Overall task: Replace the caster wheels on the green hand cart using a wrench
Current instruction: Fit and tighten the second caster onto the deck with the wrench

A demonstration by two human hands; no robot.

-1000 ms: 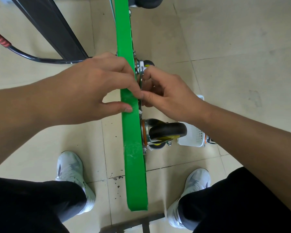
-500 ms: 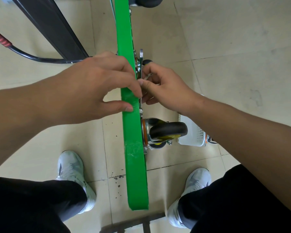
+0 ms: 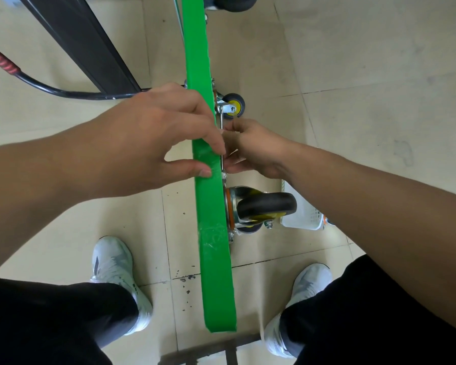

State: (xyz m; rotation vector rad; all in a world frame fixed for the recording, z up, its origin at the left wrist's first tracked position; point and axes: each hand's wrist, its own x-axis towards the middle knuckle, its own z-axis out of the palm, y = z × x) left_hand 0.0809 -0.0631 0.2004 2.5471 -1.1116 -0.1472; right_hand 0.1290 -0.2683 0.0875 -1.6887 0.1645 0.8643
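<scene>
The green hand cart (image 3: pixel 213 246) stands on its edge between my feet, its deck seen as a narrow green strip. My left hand (image 3: pixel 163 138) grips that edge, fingers over the top and thumb on the near face. Just right of the strip, my right hand (image 3: pixel 250 148) holds a thin metal wrench (image 3: pixel 221 117) whose shaft runs up towards a small yellow-hubbed caster (image 3: pixel 233 105). A bigger black caster (image 3: pixel 265 206) with a yellow hub is bolted on below my right hand. The wrench's lower part is hidden by my fingers.
A white plastic basket (image 3: pixel 304 214) sits on the tiled floor under my right forearm. A black panel (image 3: pixel 84 43) and a black cart handle with a red grip (image 3: pixel 0 60) lie at upper left. Another wheel (image 3: pixel 234 2) shows at the top edge. A dark metal frame (image 3: pixel 208 351) lies at the bottom.
My right hand has swung down and towards me along the cart's underside, uncovering the small yellow-hubbed caster. My left hand stays on the green edge.
</scene>
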